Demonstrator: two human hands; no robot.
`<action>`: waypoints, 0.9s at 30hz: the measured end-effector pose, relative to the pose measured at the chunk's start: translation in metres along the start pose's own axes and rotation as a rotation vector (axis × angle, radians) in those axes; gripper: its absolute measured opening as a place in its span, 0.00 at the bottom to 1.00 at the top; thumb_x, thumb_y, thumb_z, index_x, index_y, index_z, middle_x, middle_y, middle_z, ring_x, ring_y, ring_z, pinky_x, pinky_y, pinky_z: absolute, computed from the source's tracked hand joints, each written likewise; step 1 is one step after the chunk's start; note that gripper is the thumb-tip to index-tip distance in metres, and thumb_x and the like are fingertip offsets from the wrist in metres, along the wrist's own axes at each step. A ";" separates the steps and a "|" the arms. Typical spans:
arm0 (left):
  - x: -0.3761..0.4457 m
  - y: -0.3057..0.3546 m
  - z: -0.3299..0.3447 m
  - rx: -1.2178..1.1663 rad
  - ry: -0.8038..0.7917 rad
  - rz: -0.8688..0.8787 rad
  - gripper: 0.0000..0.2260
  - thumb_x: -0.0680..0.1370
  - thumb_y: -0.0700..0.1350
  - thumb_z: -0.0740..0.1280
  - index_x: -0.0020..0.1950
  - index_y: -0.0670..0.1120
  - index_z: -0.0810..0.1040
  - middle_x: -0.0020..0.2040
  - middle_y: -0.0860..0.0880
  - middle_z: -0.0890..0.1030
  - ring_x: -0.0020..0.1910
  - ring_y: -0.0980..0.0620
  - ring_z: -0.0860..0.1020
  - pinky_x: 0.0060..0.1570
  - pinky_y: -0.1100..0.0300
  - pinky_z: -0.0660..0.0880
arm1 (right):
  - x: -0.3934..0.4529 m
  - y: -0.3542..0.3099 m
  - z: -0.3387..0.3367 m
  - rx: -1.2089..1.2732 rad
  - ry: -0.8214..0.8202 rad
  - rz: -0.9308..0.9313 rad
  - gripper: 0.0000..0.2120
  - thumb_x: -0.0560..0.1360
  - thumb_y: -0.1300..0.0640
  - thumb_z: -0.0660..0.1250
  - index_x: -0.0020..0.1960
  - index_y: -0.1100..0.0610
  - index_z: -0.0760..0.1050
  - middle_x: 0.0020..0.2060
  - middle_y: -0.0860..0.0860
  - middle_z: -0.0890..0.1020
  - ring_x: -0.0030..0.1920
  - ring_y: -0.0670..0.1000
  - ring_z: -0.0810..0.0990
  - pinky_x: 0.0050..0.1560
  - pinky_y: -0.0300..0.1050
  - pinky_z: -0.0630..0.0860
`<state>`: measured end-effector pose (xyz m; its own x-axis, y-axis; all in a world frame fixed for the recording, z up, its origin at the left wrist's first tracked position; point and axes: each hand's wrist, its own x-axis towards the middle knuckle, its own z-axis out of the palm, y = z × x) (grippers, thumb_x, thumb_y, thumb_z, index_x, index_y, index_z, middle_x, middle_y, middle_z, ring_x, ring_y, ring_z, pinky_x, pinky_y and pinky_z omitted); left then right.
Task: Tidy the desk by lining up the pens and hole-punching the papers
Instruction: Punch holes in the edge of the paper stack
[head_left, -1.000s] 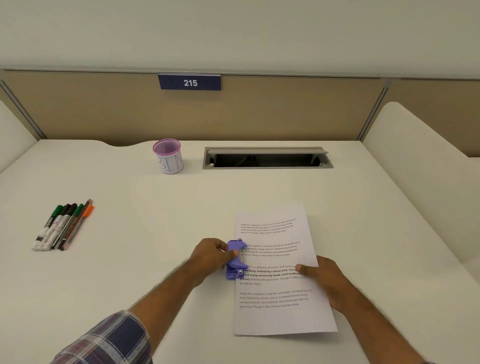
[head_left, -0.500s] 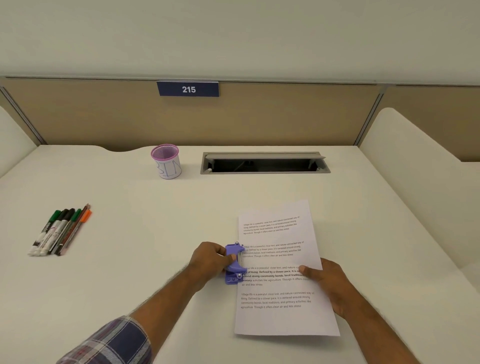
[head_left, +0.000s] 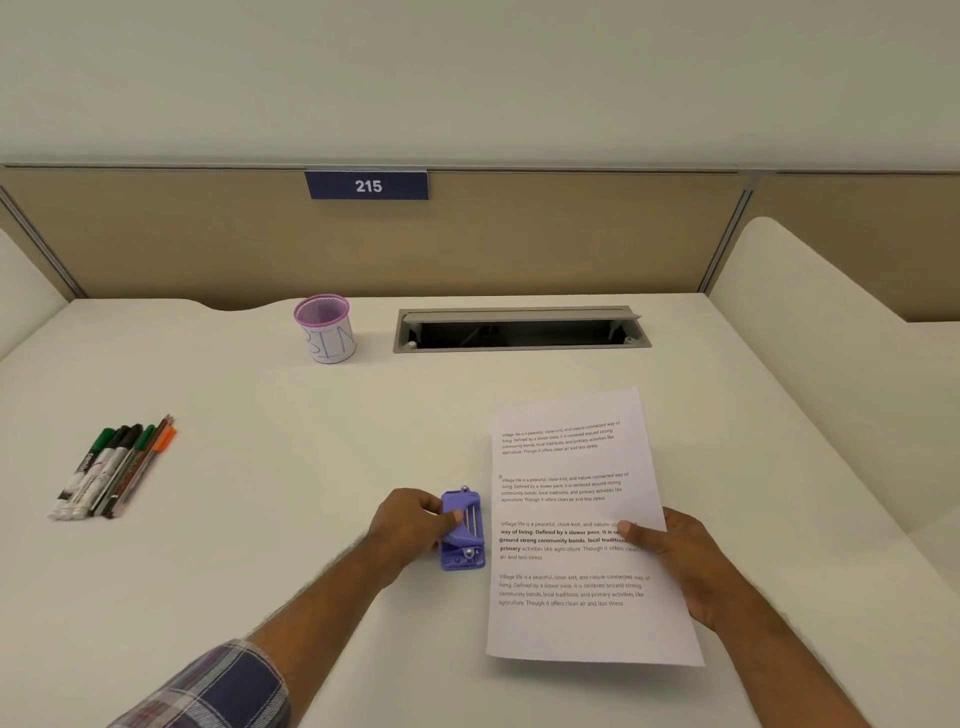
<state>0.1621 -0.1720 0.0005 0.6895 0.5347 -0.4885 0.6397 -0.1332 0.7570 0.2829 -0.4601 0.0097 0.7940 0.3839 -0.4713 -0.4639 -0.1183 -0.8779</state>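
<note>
While the left hand (head_left: 410, 525) is gripping the stiff little punch (head_left: 462, 530) beside the paper (head_left: 571, 467), the right hand (head_left: 675, 558) is pinching that floppy, light paper's far edge.

One printed sheet of paper (head_left: 576, 467) near right, one purple hole punch (head_left: 462, 530) just left of it, one mesh cup (head_left: 324, 327) far centre, about six pens (head_left: 117, 465) in a row at left, exact count unclear, two hands, left hand (head_left: 410, 525), right hand (head_left: 675, 561).

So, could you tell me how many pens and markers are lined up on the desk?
6, I think, in one row side by side at the desk's left: two green-capped, two black-capped, a brown pencil-like one, one orange-capped. Tight packing may hide another.
</note>
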 end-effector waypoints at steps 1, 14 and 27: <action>0.000 0.000 0.000 0.002 0.006 -0.003 0.11 0.75 0.45 0.74 0.50 0.38 0.82 0.42 0.45 0.83 0.37 0.48 0.79 0.43 0.56 0.77 | 0.000 0.000 -0.001 -0.001 -0.001 0.000 0.12 0.72 0.64 0.73 0.55 0.61 0.81 0.48 0.60 0.87 0.47 0.63 0.86 0.43 0.54 0.84; -0.016 0.025 0.015 0.130 0.391 0.261 0.15 0.75 0.61 0.69 0.55 0.53 0.78 0.50 0.55 0.80 0.51 0.51 0.79 0.56 0.52 0.75 | -0.008 -0.016 -0.020 0.025 -0.086 -0.072 0.13 0.70 0.61 0.75 0.55 0.58 0.82 0.50 0.58 0.86 0.48 0.61 0.86 0.40 0.49 0.83; -0.051 0.081 0.058 -0.473 -0.202 0.240 0.13 0.79 0.48 0.69 0.62 0.46 0.82 0.54 0.47 0.87 0.54 0.46 0.85 0.59 0.45 0.80 | -0.017 -0.055 -0.022 -0.015 -0.183 -0.260 0.16 0.69 0.59 0.74 0.57 0.59 0.82 0.52 0.58 0.86 0.52 0.61 0.85 0.50 0.53 0.83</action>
<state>0.1986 -0.2581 0.0617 0.8779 0.3591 -0.3168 0.2670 0.1823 0.9463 0.3036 -0.4806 0.0639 0.8008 0.5612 -0.2092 -0.2478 -0.0076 -0.9688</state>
